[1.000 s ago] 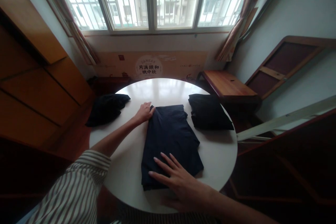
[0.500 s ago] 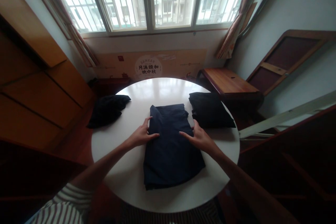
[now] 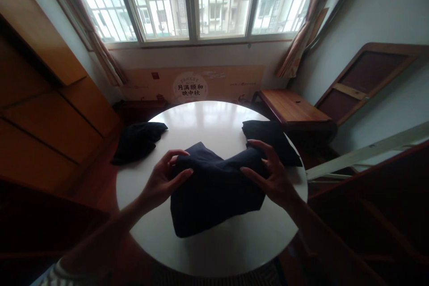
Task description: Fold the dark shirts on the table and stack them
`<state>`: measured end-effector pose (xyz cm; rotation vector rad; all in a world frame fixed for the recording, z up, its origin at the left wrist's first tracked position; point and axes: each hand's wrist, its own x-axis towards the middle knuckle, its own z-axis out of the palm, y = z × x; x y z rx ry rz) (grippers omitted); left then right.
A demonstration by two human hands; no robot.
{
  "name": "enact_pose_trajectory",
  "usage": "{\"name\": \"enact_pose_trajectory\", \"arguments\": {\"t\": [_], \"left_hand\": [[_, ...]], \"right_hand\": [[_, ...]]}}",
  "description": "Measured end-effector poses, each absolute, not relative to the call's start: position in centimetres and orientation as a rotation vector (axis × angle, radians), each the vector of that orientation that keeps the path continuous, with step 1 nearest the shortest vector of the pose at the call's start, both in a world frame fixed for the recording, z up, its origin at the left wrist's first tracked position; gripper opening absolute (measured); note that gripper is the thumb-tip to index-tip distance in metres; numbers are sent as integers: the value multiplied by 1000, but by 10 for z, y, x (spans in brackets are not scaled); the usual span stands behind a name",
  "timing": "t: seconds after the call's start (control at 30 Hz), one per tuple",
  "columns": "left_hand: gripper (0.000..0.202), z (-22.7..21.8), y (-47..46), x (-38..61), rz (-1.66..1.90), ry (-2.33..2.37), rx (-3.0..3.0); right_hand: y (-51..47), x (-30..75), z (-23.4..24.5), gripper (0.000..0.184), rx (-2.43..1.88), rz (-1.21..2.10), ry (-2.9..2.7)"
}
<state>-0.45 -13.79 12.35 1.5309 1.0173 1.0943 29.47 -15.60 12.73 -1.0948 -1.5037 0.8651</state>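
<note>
Between my hands a folded navy garment [image 3: 214,187] sags in the middle, raised off the white round table at least along its upper part. My left hand [image 3: 170,172] grips its left edge, thumb on the near face and fingers curled behind. On the opposite side my right hand [image 3: 270,172] pinches the right edge the same way. Whether the garment is trousers, shorts or something else cannot be made out. Just past my right hand lies a folded black garment [image 3: 284,147]. A bunched black garment [image 3: 137,140] rests at the table's left edge, apart from my left hand.
The white round table [image 3: 201,116] spans the middle. Beyond it are a barred window [image 3: 221,4] and a printed banner [image 3: 231,80]. A low wooden table [image 3: 291,105] stands at back right; wooden cabinets [image 3: 63,111] line the left. A pale bar [image 3: 368,152] slants at right.
The navy garment, lying flat before, is now lifted and sagging between my hands. Both hands have come up and moved outward, gripping its sides. The black garments stay put.
</note>
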Motion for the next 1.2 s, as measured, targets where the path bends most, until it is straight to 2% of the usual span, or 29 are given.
{"name": "enact_pose_trajectory", "arguments": {"t": [0.1,0.17,0.4,0.47,0.53,0.6,0.7,0.87,0.97,1.1,1.2], "left_hand": [[59,156,-137,-10,1144,941,1519],[64,159,-116,-5,1122,927,1429],[99,107,-28,7,850,1039,1158],[93,104,-27,-1,762,946,1142],[76,107,-33,-8,664,849,1091],[60,110,-40,-11,597,798,1038],[50,108,-45,-9,601,836,982],[60,110,-36,2,681,902,912],[60,125,-24,8,888,862,969],[65,144,-20,7,1205,745,1237],[69,152,-36,-1,1266,808,1581]], "right_hand": [[-155,295,160,65,-970,976,-1399],[-133,294,162,65,-972,1087,-1289],[-51,290,102,59,-1248,1341,-1075],[-53,291,98,58,-1160,1343,-1169],[-60,293,103,54,-1086,1304,-1284],[-68,294,111,45,-1065,1208,-1399],[-72,296,118,33,-1026,1020,-1568],[-61,296,121,28,-944,915,-1632],[-52,294,131,28,-938,919,-1524],[-49,296,149,47,-945,828,-1505],[-58,305,155,60,-971,708,-1607]]}}
